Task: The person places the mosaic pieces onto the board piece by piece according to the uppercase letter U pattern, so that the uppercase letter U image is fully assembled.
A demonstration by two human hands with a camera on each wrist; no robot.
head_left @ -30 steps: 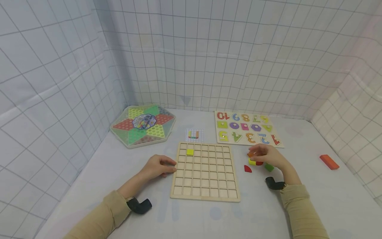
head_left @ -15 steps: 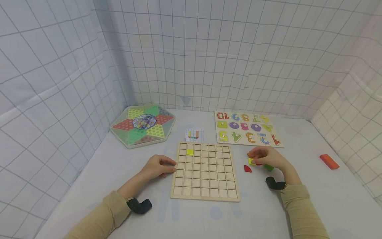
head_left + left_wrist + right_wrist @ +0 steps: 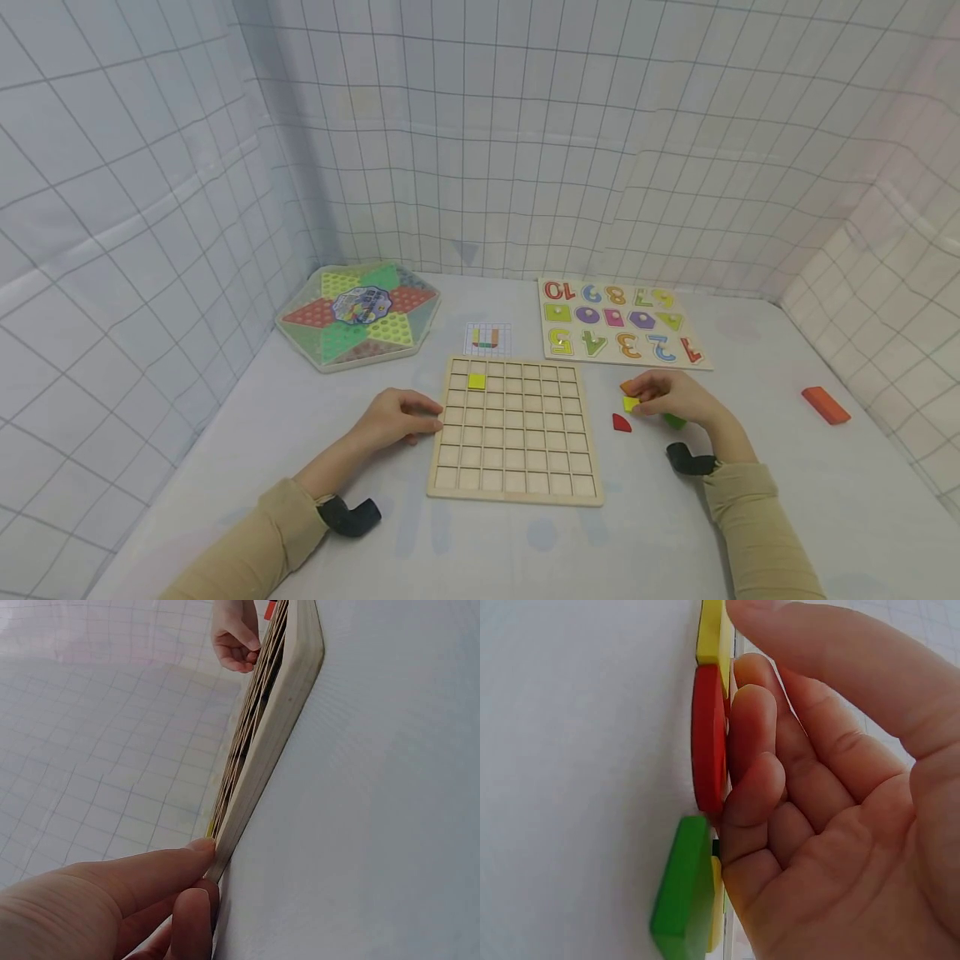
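Observation:
In the head view my left hand (image 3: 395, 419) rests beside the wooden grid board (image 3: 514, 430), its fingertips touching the left edge. A yellow square tile (image 3: 477, 382) sits in a cell near the board's upper left. To the right of the board, my right hand (image 3: 675, 395) is low over loose pieces, fingers bent, thumb tip right at a yellow block (image 3: 631, 403). An orange piece (image 3: 627, 387) shows by its index finger. A red curved block (image 3: 709, 739) and a green block (image 3: 684, 889) lie under the hand. I cannot tell whether it pinches the yellow block.
A red quarter-round piece (image 3: 622, 423) lies near the board's right edge. Behind stand a number puzzle board (image 3: 626, 325), a small pattern card (image 3: 488, 339) and a hexagonal star-patterned game board (image 3: 362, 315). An orange-red bar (image 3: 827, 405) is far right. Gridded cloth walls (image 3: 480, 150) enclose the table.
My right hand has lowered slightly and its thumb has come onto the yellow block, which has shifted a little left from the red one. My left hand stays put.

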